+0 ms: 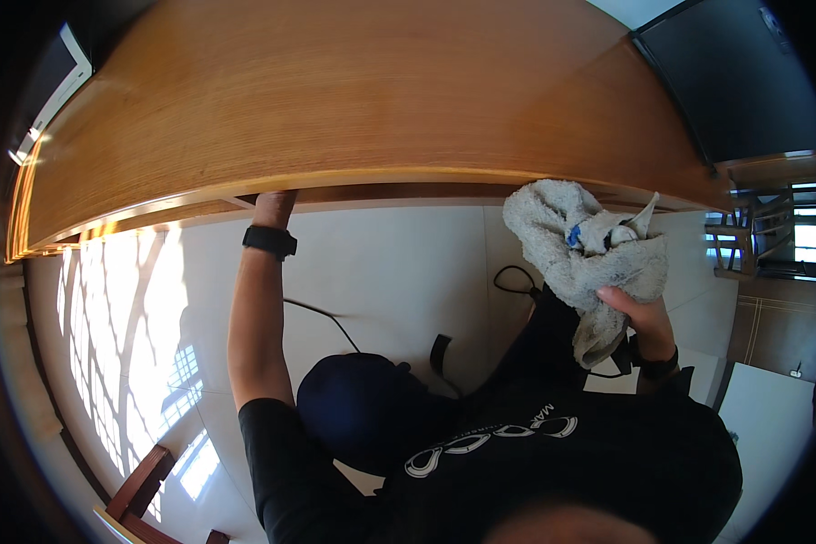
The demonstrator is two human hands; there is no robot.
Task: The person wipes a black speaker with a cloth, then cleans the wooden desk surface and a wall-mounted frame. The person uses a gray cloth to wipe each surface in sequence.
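My right hand [631, 309] grips a bunched light grey terry cloth [561, 245] with its thumb in front, close to the front edge of a long wooden tabletop [381, 95]. The cloth has a blue spot and a twisted corner sticking up. My left hand [275, 204] reaches under the tabletop's edge, where its fingers are hidden, so I cannot tell whether they hold anything. A black band is on each wrist.
A dark flat panel [734, 75] stands at the tabletop's right end, and a white-framed object [61, 95] at its left end. Black cables [316, 309] lie on the pale tiled floor [408, 272]. Wooden furniture [139, 483] is at lower left, wooden chairs [755, 231] far right.
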